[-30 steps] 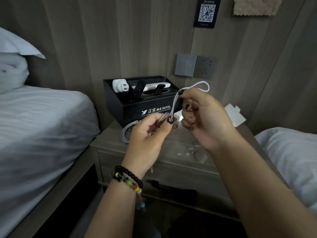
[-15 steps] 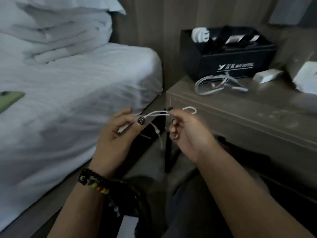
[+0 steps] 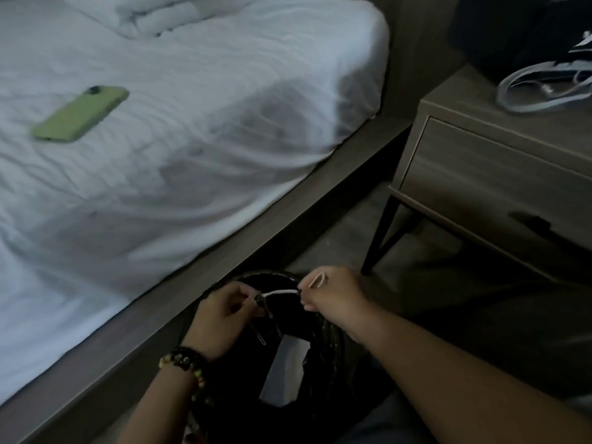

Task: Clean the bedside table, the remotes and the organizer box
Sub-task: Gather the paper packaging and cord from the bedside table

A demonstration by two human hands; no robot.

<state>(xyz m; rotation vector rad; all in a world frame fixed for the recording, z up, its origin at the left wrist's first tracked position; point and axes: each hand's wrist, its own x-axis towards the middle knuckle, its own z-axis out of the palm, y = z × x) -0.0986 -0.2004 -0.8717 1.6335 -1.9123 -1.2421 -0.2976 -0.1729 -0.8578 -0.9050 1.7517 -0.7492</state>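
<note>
Bedside table [image 3: 487, 161] stands at my right, next to the bed [image 3: 179, 129]. Gray cords [image 3: 541, 91] lie on top of it, by the black organizer box [image 3: 512, 36] in the corner. My left hand [image 3: 221, 318] and my right hand [image 3: 333, 296] each pinch one end of a thin white cord [image 3: 280, 293]. I hold it over a bin with a black bag [image 3: 323, 350] on the floor. A green phone [image 3: 80, 113] lies on the bed.
</note>
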